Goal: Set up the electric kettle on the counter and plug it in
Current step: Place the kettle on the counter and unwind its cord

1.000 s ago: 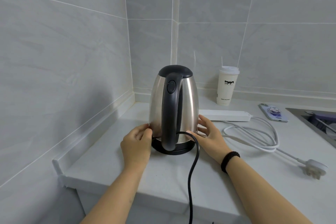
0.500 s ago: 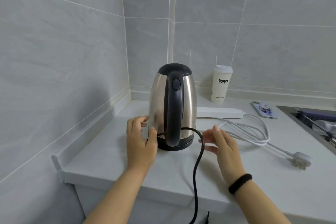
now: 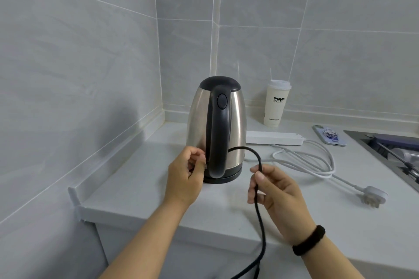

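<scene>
A steel electric kettle (image 3: 238, 124) with a black handle and lid stands on its black base (image 3: 229, 178) near the counter's left corner. Its black cord (image 3: 260, 222) comes out from behind the handle, arcs right and drops over the counter's front edge. My right hand (image 3: 278, 190) pinches the cord at the top of that arc, to the right of the kettle. My left hand (image 3: 186, 174) is curled at the kettle's lower left, beside the handle, and seems to pinch the cord where it passes behind the handle. A white power strip (image 3: 274, 138) lies behind the kettle.
The strip's white cable (image 3: 317, 161) loops over the white counter (image 3: 140, 188) to a loose plug (image 3: 374, 197) at the right. A lidded paper cup (image 3: 275, 104) stands by the back wall. A phone (image 3: 330, 136) lies beside the sink (image 3: 390, 149). Tiled walls close the left and back.
Both hands left the kettle's base. My right hand drew back and took hold of the black cord, and my left hand curled in beside the handle.
</scene>
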Available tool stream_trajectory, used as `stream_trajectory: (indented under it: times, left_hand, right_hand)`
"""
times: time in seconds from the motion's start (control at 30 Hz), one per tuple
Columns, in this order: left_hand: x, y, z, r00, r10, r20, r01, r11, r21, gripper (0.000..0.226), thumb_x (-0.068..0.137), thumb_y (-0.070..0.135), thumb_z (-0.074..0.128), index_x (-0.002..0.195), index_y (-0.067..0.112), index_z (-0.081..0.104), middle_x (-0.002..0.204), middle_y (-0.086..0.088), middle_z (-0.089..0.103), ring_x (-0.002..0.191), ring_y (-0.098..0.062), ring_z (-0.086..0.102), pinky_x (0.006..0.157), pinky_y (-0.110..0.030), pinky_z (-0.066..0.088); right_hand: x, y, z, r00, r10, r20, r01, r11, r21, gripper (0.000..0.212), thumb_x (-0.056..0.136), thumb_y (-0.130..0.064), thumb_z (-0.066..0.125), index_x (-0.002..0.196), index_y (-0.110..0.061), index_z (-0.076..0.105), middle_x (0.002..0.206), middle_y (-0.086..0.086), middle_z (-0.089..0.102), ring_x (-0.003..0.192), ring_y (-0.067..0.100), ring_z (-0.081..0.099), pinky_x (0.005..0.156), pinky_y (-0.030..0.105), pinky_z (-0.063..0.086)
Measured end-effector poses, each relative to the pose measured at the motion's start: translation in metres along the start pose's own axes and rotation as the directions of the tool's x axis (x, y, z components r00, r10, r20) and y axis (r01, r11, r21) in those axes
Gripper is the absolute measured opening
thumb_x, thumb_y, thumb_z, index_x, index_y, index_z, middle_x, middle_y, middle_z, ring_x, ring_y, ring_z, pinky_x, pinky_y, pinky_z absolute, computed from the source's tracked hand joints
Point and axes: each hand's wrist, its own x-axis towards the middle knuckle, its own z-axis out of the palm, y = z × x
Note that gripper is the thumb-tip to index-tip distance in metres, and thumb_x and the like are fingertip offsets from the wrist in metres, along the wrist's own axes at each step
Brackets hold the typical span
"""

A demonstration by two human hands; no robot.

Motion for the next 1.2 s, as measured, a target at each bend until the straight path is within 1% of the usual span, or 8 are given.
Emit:
stream_trajectory:
  times: [0.1,0.3,0.5,0.67,0.73,0.83,1.03,1.2]
  left_hand:
    - [0.0,-0.001,0.001,1.0,-0.01,0.007,0.01,1.0,-0.015,0.006,0.089,0.018,0.055,0.087,0.02,0.06,0.079,0.008,0.067,0.075,-0.003,0.061,0.064,-0.009,0.045]
    - [0.001,-0.004,0.001,1.0,-0.009,-0.024,0.008,0.999,-0.034,0.023,0.094,0.027,0.04,0.087,0.017,0.06,0.068,0.004,0.065,0.068,-0.006,0.061,0.065,-0.017,0.048]
    - [0.002,-0.004,0.0,0.998,0.027,-0.06,-0.033,0.996,-0.089,0.033,0.093,0.042,0.034,0.089,0.018,0.057,0.072,0.006,0.065,0.068,-0.012,0.061,0.065,-0.028,0.051]
    - [0.003,-0.002,-0.001,0.994,0.075,-0.075,-0.082,0.992,-0.1,0.028,0.091,0.044,0.04,0.093,0.021,0.057,0.074,0.006,0.067,0.07,-0.013,0.063,0.063,-0.026,0.052]
    - [0.003,-0.004,-0.002,0.994,0.069,-0.084,-0.076,0.993,-0.089,0.031,0.092,0.047,0.042,0.094,0.02,0.058,0.073,0.004,0.066,0.071,-0.017,0.064,0.063,-0.038,0.055]
    - [0.003,-0.001,-0.004,0.991,0.056,-0.118,-0.069,0.992,-0.104,0.031,0.09,0.048,0.046,0.094,0.02,0.06,0.072,0.002,0.065,0.067,-0.018,0.061,0.061,-0.043,0.054]
    - [0.005,0.005,-0.009,0.982,-0.068,-0.174,0.023,0.969,-0.248,0.034,0.093,0.041,0.051,0.078,0.011,0.059,0.051,-0.002,0.051,0.049,-0.018,0.047,0.049,-0.039,0.044]
    - [0.008,0.004,-0.009,0.958,-0.179,-0.225,0.107,0.948,-0.298,0.047,0.101,0.032,0.04,0.064,0.003,0.047,0.047,-0.001,0.042,0.047,-0.014,0.039,0.048,-0.025,0.036]
  right_hand:
    - [0.008,-0.004,0.002,0.996,-0.029,-0.087,0.022,0.997,-0.076,0.018,0.086,-0.022,0.06,0.097,-0.014,0.072,0.069,0.009,0.052,0.05,0.017,0.043,0.044,0.024,0.034]
    - [0.036,-0.018,0.009,0.993,-0.111,-0.029,0.09,0.912,-0.401,0.022,0.097,-0.011,0.049,0.098,-0.018,0.07,0.061,0.007,0.045,0.048,0.012,0.034,0.044,0.019,0.027]
    - [0.062,-0.045,0.01,0.972,-0.061,0.228,0.223,0.554,-0.802,0.02,0.097,-0.019,0.05,0.098,-0.02,0.07,0.06,-0.007,0.049,0.055,0.004,0.043,0.059,0.014,0.041]
    - [0.076,-0.064,0.02,0.913,0.103,0.396,0.344,0.329,-0.879,0.024,0.098,-0.023,0.05,0.081,-0.028,0.066,0.065,0.0,0.056,0.063,0.019,0.051,0.064,0.026,0.046]
    - [0.081,-0.063,0.025,0.899,0.13,0.419,0.376,0.262,-0.889,0.021,0.098,-0.024,0.05,0.091,-0.027,0.07,0.069,-0.017,0.055,0.065,0.007,0.052,0.067,0.016,0.042]
    - [0.086,-0.06,0.033,0.888,0.164,0.431,0.409,0.148,-0.9,0.024,0.098,-0.02,0.049,0.109,-0.015,0.069,0.085,-0.006,0.064,0.078,0.018,0.058,0.078,0.026,0.049]
    - [0.082,-0.055,0.047,0.9,0.235,0.367,0.359,0.08,-0.93,0.021,0.096,-0.011,0.044,0.089,-0.008,0.065,0.086,0.007,0.063,0.078,0.028,0.06,0.076,0.037,0.054]
    - [0.076,-0.044,0.051,0.912,0.183,0.368,0.334,0.191,-0.923,0.027,0.094,-0.004,0.043,0.073,-0.022,0.048,0.07,-0.007,0.053,0.068,0.018,0.055,0.058,0.011,0.043]
